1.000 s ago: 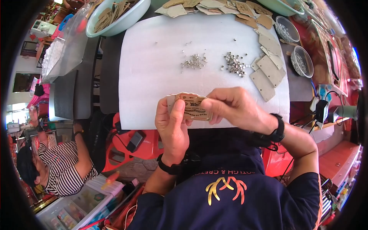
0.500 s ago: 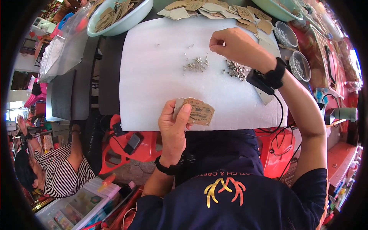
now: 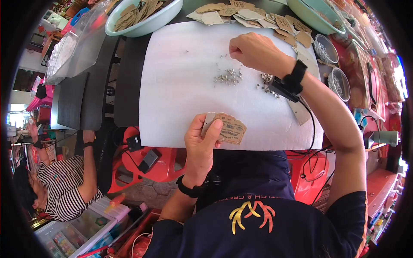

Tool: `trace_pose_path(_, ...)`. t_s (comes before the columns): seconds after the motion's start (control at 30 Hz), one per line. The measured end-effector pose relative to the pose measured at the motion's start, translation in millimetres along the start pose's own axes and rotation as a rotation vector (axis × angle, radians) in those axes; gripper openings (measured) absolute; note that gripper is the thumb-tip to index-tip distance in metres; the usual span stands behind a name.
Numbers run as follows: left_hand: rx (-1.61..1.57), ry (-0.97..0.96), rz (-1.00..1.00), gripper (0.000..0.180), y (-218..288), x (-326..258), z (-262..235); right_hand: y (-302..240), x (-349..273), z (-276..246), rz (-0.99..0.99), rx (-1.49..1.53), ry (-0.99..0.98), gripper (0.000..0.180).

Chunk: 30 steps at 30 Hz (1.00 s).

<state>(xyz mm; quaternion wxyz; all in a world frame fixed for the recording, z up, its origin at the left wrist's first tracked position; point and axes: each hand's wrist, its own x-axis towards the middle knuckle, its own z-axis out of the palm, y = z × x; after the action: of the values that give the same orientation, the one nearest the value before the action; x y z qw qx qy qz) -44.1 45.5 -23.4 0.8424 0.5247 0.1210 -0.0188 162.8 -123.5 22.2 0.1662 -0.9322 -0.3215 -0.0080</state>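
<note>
My left hand (image 3: 200, 144) grips a brown printed card (image 3: 232, 128) by its left end, thumb on top, close to the near edge of a white sheet (image 3: 172, 94). Part of a pale grey card or backing shows under the thumb. Farther off, my right hand (image 3: 251, 50) hovers over the sheet with its fingers curled together. Whatever may be between those fingertips is hidden. Below that hand lies a loose scatter of tiny silver metal pieces (image 3: 229, 77). A second pile of small shiny pieces (image 3: 266, 81) sits to its right, partly covered by the wrist device.
A pale green basin (image 3: 148, 26) of brown cards stands far left. Loose cards (image 3: 247, 13) are heaped along the back, beside another green basin (image 3: 316, 19). Two clear tubs (image 3: 340, 82) stand at the right. Another person (image 3: 64, 180) sits at the left.
My right hand has shifted slightly left relative to the piles, its fingers still curled. The whole view has moved a little. My left hand keeps the card in much the same place.
</note>
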Motion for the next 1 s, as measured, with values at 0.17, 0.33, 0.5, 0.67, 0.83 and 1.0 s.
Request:
trace_pose_path(0.17,-0.001,-0.005,-0.011,0.017,1,0,2,2,16,13,0.004,-0.003,0.009,0.012)
trace_pose_path(0.33,0.019,-0.011,-0.013,0.017,0,1,2,4,20,25,-0.076,0.002,0.039,0.011)
trace_pose_path(0.5,0.02,-0.026,0.004,0.017,0,0,1,4,24,30,-0.164,-0.062,0.071,0.009)
trace_pose_path(0.67,0.019,-0.01,0.004,0.016,1,0,4,7,28,26,-0.143,-0.045,0.031,0.01)
trace_pose_path(0.83,0.069,0.013,0.012,0.018,11,2,9,3,12,4,-0.086,0.216,-0.078,0.013)
trace_pose_path(1.0,0.175,-0.065,0.166,0.021,22,8,14,-29,-32,-25,-0.147,0.547,-0.251,0.018)
